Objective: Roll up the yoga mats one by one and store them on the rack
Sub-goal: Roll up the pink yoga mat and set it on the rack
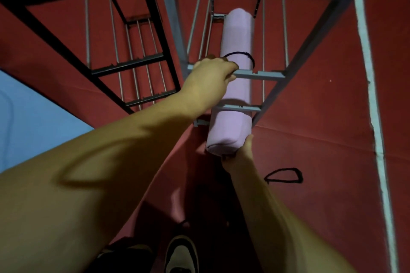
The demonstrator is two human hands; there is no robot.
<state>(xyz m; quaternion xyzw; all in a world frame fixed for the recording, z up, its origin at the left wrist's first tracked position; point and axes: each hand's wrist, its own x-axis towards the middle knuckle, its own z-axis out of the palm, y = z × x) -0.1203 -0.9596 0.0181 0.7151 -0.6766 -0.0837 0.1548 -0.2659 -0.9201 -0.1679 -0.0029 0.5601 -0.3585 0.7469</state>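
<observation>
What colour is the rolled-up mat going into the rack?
Pale pink-lilac rolled yoga mat, clearest in the head view.

The grey metal rack (259, 74) is standing on the red floor (321, 117) and is carrying one rolled pink yoga mat (237, 86). The mat is lying lengthwise across the rack's crossbars, with its near end projecting past the front bar. A black elastic band (240, 53) is encircling the mat near its middle. A black metal rack (124, 64) is standing just beside the grey one, on its left. A second black elastic loop (284, 175) is lying flat on the floor, in front of the grey rack. A blue mat (33, 117) is lying on the floor at the left. A pale painted line (375, 122) is running along the floor at the right.
</observation>
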